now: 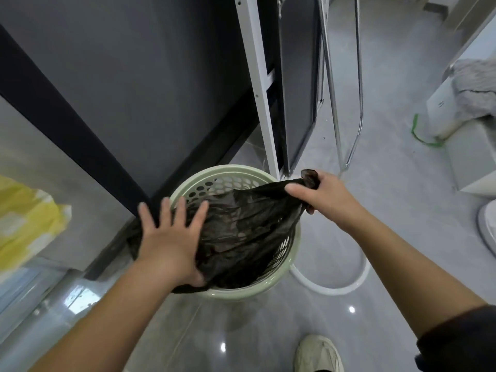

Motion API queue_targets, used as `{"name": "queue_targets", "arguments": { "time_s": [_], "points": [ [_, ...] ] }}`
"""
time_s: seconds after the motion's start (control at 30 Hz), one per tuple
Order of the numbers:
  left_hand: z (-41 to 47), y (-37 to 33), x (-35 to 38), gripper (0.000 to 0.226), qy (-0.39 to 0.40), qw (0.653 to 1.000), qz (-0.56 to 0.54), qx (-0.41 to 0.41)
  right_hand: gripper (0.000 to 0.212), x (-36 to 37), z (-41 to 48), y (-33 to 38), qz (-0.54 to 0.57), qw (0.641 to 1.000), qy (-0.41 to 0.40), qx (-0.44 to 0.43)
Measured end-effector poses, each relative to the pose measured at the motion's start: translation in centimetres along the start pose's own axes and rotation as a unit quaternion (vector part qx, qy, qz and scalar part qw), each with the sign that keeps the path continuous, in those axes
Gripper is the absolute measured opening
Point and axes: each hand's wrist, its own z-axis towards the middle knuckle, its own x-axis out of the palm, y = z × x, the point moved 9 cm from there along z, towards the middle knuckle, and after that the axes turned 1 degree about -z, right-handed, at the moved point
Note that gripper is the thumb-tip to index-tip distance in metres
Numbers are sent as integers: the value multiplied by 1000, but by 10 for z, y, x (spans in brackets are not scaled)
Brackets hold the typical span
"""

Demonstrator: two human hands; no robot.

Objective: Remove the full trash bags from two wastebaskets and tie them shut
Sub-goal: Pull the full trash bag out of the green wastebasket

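Note:
A pale green wastebasket (268, 280) with a perforated wall stands on the grey floor beside a dark desk. A thin black trash bag (241, 226) lies across its mouth and hides most of what is inside. My right hand (319, 194) grips a bunched edge of the bag at the basket's right rim, and a tuft of plastic sticks out above the fist. My left hand (169, 237) lies on the bag's left side with fingers spread and straight, the thumb under the plastic at the near rim.
A dark desk panel (128, 84) and a white metal leg (260, 84) stand right behind the basket. A chrome chair frame (346, 103) is to the right. A white ring (335, 288) lies on the floor, a yellow bag (26, 218) at left, my shoe (316, 353) near.

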Motion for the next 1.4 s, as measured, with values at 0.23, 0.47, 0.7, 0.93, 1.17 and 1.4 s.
{"name": "queue_targets", "arguments": {
  "time_s": [0.23, 0.47, 0.7, 0.93, 1.17, 1.4],
  "points": [
    [-1, 46, -9, 23, -77, 990, -91, -72, 29, 32, 0, 25, -141, 983, 49, -110],
    [4, 23, -49, 11, -194, 869, -450, 75, 75, 129, -6, 44, -120, 952, 224, -169],
    [9, 39, -43, 12, -216, 804, -551, 54, 15, 184, 6, 19, -110, 963, 222, -104],
    [30, 69, 70, 29, 67, 780, -605, -148, 20, 175, -3, 17, -86, 975, 202, -33],
    [31, 69, 84, 17, 98, 692, -703, -131, 23, 144, -5, 50, -90, 983, 155, -28],
    [29, 72, 90, 16, 110, 691, -701, -135, 19, 98, -18, 95, 94, 987, 117, 63]
  ]
}}
